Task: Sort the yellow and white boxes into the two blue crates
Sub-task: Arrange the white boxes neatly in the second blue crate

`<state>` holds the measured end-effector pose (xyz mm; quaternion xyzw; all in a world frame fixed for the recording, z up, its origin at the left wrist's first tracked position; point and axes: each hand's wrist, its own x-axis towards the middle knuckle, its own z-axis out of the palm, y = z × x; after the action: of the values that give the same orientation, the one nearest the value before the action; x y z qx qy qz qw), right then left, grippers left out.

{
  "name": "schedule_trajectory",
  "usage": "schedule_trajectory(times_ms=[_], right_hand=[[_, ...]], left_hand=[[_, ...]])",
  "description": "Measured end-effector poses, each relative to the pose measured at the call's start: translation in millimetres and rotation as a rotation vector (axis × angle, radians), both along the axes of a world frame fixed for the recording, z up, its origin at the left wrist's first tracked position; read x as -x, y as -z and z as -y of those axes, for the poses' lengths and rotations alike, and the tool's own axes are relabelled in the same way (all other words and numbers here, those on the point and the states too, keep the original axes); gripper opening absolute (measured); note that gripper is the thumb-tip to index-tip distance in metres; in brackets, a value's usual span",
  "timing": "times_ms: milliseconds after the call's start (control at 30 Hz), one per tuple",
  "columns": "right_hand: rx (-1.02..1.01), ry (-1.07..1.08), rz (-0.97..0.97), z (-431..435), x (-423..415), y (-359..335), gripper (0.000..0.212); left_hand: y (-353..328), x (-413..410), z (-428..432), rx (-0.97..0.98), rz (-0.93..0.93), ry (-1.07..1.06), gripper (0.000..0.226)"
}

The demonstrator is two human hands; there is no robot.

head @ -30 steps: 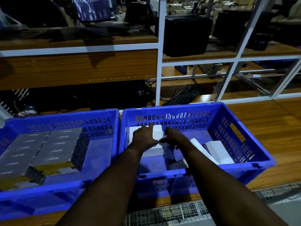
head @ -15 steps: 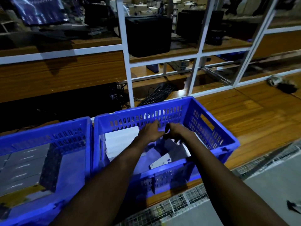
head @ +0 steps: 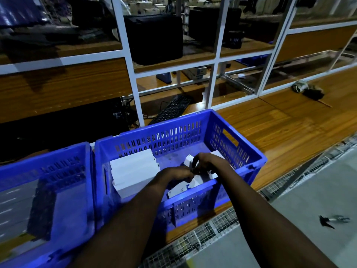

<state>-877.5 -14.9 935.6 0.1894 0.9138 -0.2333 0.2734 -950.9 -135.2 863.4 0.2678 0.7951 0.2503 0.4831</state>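
Observation:
Two blue crates stand side by side on the wooden bench. The right crate (head: 173, 132) holds a neat stack of white boxes (head: 133, 171) at its left and loose tilted white boxes (head: 185, 188) at the near right. My right hand (head: 206, 161) curls round the edge of an upright white box (head: 188, 160) inside this crate. My left hand (head: 177, 174) is beside it, fingers curled and touching the right hand's fingertips; what it holds is hidden. The left crate (head: 58, 161) carries a block of grey-topped boxes (head: 15, 200), cut off by the frame.
A white metal shelf frame (head: 135, 84) rises right behind the crates, with a black keyboard (head: 172, 109) and black cases (head: 154, 37) on its shelves. Bare wooden bench lies to the right, with a rag bundle (head: 309, 89). A wire mesh strip (head: 212, 227) edges the bench front.
Both hands drew back from the stacked white boxes at the crate's far left to the loose boxes at its near right. The view swung right.

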Motion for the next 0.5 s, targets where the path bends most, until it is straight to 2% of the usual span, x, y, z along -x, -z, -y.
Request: schedule_trajectory(times_ms=[100,167,200,267,367,433,467,500], right_hand=[[0.0,0.01,-0.004,2.5,4.2,1.6,0.026],[-0.004,0.021,-0.001,3.8,6.7,4.8,0.028],[-0.007,0.025,-0.004,3.8,7.9,6.5,0.029],[0.004,0.031,-0.009,3.0,8.1,8.1,0.028],[0.049,0.053,-0.063,2.3,9.5,8.4,0.024],[0.076,0.111,-0.158,-0.9,13.8,13.0,0.023],[0.089,0.155,-0.222,-3.2,15.8,15.2,0.024],[0.107,0.211,-0.291,-4.5,15.5,15.2,0.026]], left_hand=[[-5.3,-6.8,6.6,0.036,0.107,-0.142,0.032],[-12.4,-12.8,10.9,0.054,0.146,-0.209,0.015],[-10.4,-12.6,12.1,0.024,0.167,-0.209,0.019],[-8.1,-12.2,14.4,-0.055,0.205,-0.186,0.045],[-18.6,-15.3,15.8,-0.132,0.138,-0.155,0.053],[-19.8,-11.2,15.9,-0.175,0.048,-0.15,0.06],[-19.2,-6.9,13.2,-0.208,0.061,-0.185,0.065],[8.4,12.7,6.3,-0.247,0.066,-0.224,0.069]])
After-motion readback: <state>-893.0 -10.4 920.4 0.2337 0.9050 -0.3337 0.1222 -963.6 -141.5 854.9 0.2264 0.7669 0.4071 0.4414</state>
